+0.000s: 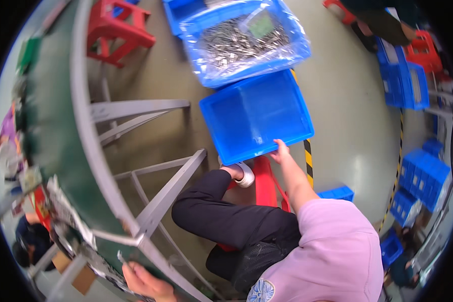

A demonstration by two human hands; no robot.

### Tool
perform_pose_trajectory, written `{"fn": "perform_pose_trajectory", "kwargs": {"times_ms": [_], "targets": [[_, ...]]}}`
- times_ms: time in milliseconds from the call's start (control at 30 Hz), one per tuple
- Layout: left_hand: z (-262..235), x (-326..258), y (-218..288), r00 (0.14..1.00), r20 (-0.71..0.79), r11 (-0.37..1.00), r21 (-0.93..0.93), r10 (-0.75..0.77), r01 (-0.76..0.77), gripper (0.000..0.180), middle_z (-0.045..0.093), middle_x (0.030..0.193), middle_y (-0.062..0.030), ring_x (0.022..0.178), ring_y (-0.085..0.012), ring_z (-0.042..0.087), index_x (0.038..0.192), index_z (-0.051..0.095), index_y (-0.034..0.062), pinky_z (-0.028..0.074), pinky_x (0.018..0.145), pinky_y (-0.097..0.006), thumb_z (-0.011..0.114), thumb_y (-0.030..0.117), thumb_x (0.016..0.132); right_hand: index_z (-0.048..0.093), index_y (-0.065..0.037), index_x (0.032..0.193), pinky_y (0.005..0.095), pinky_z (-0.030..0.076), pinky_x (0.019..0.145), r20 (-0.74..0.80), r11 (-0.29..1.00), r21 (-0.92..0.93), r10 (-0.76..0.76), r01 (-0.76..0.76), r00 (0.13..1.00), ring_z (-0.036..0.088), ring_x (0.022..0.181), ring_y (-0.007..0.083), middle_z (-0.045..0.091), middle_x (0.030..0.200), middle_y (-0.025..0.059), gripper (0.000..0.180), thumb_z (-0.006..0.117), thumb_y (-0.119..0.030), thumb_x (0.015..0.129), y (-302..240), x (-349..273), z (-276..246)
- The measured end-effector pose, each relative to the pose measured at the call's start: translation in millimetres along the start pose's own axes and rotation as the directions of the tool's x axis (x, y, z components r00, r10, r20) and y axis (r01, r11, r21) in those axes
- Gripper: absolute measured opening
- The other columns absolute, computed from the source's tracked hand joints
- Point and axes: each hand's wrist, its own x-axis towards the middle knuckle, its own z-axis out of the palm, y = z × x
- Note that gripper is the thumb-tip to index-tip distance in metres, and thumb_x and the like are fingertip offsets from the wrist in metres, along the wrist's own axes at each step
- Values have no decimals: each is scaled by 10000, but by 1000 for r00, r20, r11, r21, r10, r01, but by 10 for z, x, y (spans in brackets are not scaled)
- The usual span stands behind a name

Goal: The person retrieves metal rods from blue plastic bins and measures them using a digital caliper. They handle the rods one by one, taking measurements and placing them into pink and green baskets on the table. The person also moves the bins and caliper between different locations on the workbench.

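Observation:
My right hand (pixel 282 151) reaches out from a pink sleeve and grips the near rim of an empty blue plastic bin (pixel 256 118) on the floor. Just beyond it stands another blue bin (pixel 292 55), lined with clear plastic and filled with small metal parts (pixel 241 40). My left hand (pixel 142 282) rests at the edge of the green worktable (pixel 55 126) at the lower left, its fingers closed around a small metal piece (pixel 121 257). My leg in black trousers (pixel 221 211) and a white shoe (pixel 245 176) lie between the two hands.
I sit on a red stool (pixel 264 186). Grey metal table legs (pixel 161 196) stand to the left, another red stool (pixel 116 30) at the top left. Stacks of blue bins (pixel 405 80) line the right side. Other people sit at the far left.

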Motion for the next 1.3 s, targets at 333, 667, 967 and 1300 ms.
{"fn": "perform_pose_trajectory", "kwargs": {"times_ms": [333, 667, 967, 1300], "targets": [[73, 54, 203, 981, -6, 970, -154, -193, 190, 263, 498, 842, -101, 762, -183, 452, 879, 471, -50, 358, 681, -288, 389, 199, 869, 442, -61, 1049, 497, 522, 661, 52, 952, 289, 92, -104, 994, 574, 865, 294, 555, 979, 136, 298, 582, -77, 786, 287, 344, 82], [14, 300, 222, 976, -107, 980, 84, 191, -183, 107, 553, 691, -84, 593, -261, 556, 767, 563, 79, 447, 491, -350, 521, 138, 688, 545, -38, 1100, 386, 395, 862, 665, 517, -720, 322, 464, 674, 536, 991, 224, 564, 1084, 137, 514, 443, -473, 845, 1552, -621, 424], [-701, -1622, -126, 930, -365, 960, -273, -41, -65, 76, 486, 616, -73, 512, -251, 514, 711, 499, 65, 409, 443, -353, 559, 106, 688, 360, -52, 528, 276, 190, 419, 967, -167, 115, -208, 979, -149, 260, 448, 86, 307, 466, -14, 459, 308, -260, 934, -76, -3323, 1108], [-1539, -3659, -840, 795, -140, -498, -712, -590, -495, 355, 295, 509, 4, 419, -101, 251, 594, 353, 87, 230, 399, -253, 405, 296, 877, 551, -52, 981, 376, 467, 669, 756, -476, 646, 504, 597, -418, 584, 795, 288, 565, 880, 123, 342, 568, -302, 748, 2309, -5992, 672]]}}
